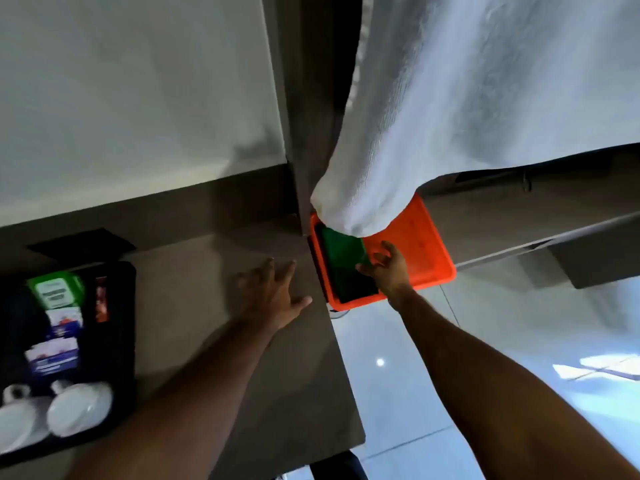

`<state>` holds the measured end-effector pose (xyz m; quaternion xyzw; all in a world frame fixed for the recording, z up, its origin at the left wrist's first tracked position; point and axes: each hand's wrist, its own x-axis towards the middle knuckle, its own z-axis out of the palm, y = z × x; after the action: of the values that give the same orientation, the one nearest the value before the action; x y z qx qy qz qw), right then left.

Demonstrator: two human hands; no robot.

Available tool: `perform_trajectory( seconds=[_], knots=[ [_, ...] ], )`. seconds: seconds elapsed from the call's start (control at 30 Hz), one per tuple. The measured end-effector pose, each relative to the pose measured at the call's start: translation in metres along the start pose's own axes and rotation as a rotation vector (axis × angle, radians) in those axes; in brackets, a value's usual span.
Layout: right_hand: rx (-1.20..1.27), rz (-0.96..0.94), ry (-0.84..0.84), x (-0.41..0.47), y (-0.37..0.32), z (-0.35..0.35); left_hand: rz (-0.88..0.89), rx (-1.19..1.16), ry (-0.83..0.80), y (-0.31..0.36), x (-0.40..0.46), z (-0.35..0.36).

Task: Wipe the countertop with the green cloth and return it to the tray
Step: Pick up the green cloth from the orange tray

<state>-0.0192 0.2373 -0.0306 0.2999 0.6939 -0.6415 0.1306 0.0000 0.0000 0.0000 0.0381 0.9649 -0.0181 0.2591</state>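
Observation:
A green cloth [346,265] lies folded flat in the left half of an orange tray [429,251], which stands just past the right end of the brown countertop [194,271]. My right hand [386,268] hovers over the tray with its fingers spread, fingertips at the cloth's right edge; whether they touch it I cannot tell. My left hand [273,292] rests flat and open on the countertop near its right edge, holding nothing. The far part of the cloth and tray is hidden under a hanging white fabric.
A white textured fabric [467,109] hangs down over the tray's far side. A black tray [121,341] at the counter's left holds sachets [55,292] and white cups [78,408]. A white wall panel [138,98] rises behind. Glossy tiled floor [433,375] lies to the right.

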Motion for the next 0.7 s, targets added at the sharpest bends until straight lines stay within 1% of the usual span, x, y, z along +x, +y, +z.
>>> perform_trajectory(
  seconds=[0.03, 0.1, 0.17, 0.23, 0.4, 0.47, 0.53, 0.57, 0.63, 0.7],
  knots=[
    [-0.007, 0.006, -0.002, 0.009, 0.0, 0.002, -0.005, 0.04, -0.026, 0.002, 0.005, 0.002],
    [-0.055, 0.039, 0.013, 0.021, 0.0, 0.003, -0.02, 0.099, 0.001, 0.002, 0.011, 0.006],
    [-0.063, 0.09, 0.056, 0.033, 0.001, 0.007, -0.031, 0.098, 0.028, 0.002, 0.015, 0.01],
    [-0.098, 0.127, 0.062, 0.042, 0.001, 0.013, -0.042, 0.084, 0.018, 0.003, 0.017, 0.013],
    [-0.181, 0.18, -0.067, 0.053, -0.006, 0.03, -0.053, 0.025, -0.011, 0.001, 0.016, 0.016],
    [-0.195, 0.181, -0.077, 0.053, -0.009, 0.038, -0.052, -0.013, -0.028, 0.0, 0.017, 0.013],
    [-0.241, 0.125, -0.042, 0.047, -0.012, 0.045, -0.03, -0.123, -0.055, -0.006, 0.017, 0.006],
    [-0.291, 0.069, -0.02, 0.04, -0.015, 0.05, -0.017, -0.205, -0.043, -0.013, 0.013, 0.003],
    [-0.403, -0.108, 0.051, 0.013, -0.023, 0.059, -0.005, -0.339, 0.075, -0.038, -0.004, 0.004],
    [-0.441, -0.306, 0.099, -0.015, -0.026, 0.071, -0.025, -0.418, 0.222, -0.069, -0.036, 0.016]
  ],
)
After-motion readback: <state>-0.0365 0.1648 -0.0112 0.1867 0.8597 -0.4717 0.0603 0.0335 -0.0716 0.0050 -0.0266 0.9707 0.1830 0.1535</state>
